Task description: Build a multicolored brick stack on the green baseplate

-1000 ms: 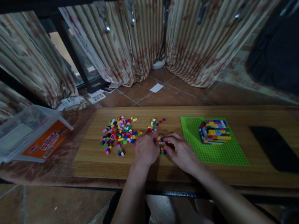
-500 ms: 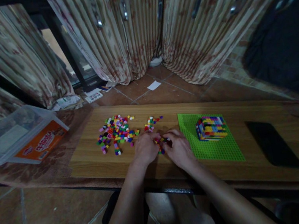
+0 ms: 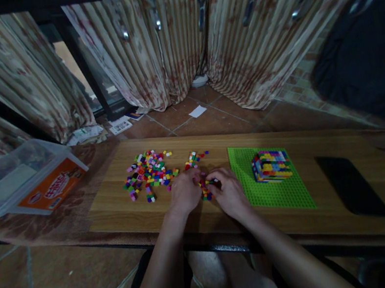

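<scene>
My left hand [image 3: 185,191] has its fingers curled in beside a few small building bricks [image 3: 207,194] on the wooden board; whatever its fingertips hold is hidden. Facing it, my right hand [image 3: 229,189] pinches a small dark building brick [image 3: 213,181] between thumb and fingers. Just beyond the hands lies a little group of coloured bricks [image 3: 193,158]. A larger loose pile of bricks [image 3: 155,168] spreads to the left. Right of my hands, a hollow-looking block built of multicoloured bricks [image 3: 271,166] stands on a green baseplate [image 3: 261,196].
A dark flat phone or tablet-like slab [image 3: 353,187] lies on the wooden board [image 3: 126,215] at the right. On the left stands a clear plastic box [image 3: 34,177] with an orange label. Curtains [image 3: 175,47] hang behind, and a white paper [image 3: 197,111] is on the floor.
My left hand has shifted slightly left, and the gap between the hands shows more of the bricks. My right hand stays almost in place, still pinching.
</scene>
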Available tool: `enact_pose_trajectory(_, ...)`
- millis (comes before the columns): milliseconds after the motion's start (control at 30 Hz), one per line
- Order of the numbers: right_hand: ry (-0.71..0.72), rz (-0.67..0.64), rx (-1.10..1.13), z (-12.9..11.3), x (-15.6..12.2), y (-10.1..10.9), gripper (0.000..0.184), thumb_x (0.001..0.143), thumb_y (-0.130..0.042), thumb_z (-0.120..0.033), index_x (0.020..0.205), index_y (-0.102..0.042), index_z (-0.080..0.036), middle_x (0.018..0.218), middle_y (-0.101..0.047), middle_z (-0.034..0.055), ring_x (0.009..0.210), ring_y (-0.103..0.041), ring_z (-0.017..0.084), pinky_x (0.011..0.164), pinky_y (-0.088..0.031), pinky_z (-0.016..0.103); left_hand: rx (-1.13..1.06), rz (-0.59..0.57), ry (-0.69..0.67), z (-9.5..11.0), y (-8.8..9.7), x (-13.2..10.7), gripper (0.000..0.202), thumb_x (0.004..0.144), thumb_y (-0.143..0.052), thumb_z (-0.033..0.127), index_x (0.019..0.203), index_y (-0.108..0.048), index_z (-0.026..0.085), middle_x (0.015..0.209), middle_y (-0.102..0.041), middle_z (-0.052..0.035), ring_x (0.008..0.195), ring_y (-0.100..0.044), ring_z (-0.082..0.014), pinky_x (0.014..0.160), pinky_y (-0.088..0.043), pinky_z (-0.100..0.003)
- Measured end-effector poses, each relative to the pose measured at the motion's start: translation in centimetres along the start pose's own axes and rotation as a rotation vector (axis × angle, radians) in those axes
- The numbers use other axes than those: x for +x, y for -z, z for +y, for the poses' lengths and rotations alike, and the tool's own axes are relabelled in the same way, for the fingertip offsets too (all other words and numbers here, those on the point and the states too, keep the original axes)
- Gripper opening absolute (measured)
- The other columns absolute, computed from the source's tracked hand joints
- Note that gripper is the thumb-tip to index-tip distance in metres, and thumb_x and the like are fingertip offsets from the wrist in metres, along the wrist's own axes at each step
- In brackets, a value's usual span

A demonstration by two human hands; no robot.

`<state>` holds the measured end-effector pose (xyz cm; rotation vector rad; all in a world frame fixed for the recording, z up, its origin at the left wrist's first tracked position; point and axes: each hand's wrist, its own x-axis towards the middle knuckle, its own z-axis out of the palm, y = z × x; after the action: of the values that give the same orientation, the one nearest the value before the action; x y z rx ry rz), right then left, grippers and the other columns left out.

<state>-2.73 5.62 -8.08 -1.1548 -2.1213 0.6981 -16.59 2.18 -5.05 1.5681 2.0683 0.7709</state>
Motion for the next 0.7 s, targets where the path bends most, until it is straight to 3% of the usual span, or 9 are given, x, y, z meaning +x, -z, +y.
enact_pose_trajectory(200, 0.019, 0.076, 0.101, -0.5, 0.1, 0.9, 0.011, 0.082, -0.059, -0.023, 0.085, -0.070, -0.024, 0.084, -0.069, 0.0031, 0.087, -0.061, 0.022, 0.081, -0.046, 0.037, -0.157, 0.071, -0.042, 0.2, -0.2, -0.1, 0.023, 0.084, -0.053, 0.020, 0.099, -0.070, 0.022, 0.094, -0.073, -0.0042, 0.082, -0.066, -0.0170, 0.074, -0.049, -0.027)
enact_pose_trajectory(333, -0.023, 0.100, 0.317, 0.0, -0.1, 2.0, 0.016, 0.084, -0.059, -0.030, 0.093, -0.071, -0.024, 0.094, -0.072, 0.0027, 0.087, -0.066, 0.019, 0.079, -0.050, 0.033, -0.396, -0.010, -0.105, 0.6, -0.3, -0.2, 0.023, 0.086, -0.052, 0.033, 0.090, -0.070, 0.019, 0.083, -0.071, -0.0028, 0.072, -0.063, -0.0151, 0.066, -0.047, -0.024)
enact_pose_trajectory(533, -0.098, 0.086, 0.394, 0.9, -0.8, 3.2, 0.032, 0.082, -0.063, -0.032, 0.113, -0.065, -0.024, 0.102, -0.073, 0.0044, 0.094, -0.068, 0.020, 0.088, -0.051, 0.037, -0.579, -0.108, -0.127, 1.5, -1.0, -0.3, 0.021, 0.082, -0.056, 0.031, 0.075, -0.066, 0.015, 0.063, -0.059, 0.0010, 0.057, -0.050, -0.0104, 0.055, -0.037, -0.022)
enact_pose_trajectory(700, -0.149, 0.053, 0.490, 1.1, -0.9, 3.4, 0.043, 0.080, -0.066, -0.033, 0.121, -0.057, -0.023, 0.096, -0.073, 0.0040, 0.092, -0.068, 0.020, 0.088, -0.051, 0.038, -0.625, -0.114, -0.125, 1.9, -1.6, -0.4, 0.017, 0.080, -0.056, 0.028, 0.073, -0.064, 0.015, 0.064, -0.057, 0.0017, 0.059, -0.048, -0.0100, 0.056, -0.036, -0.023)
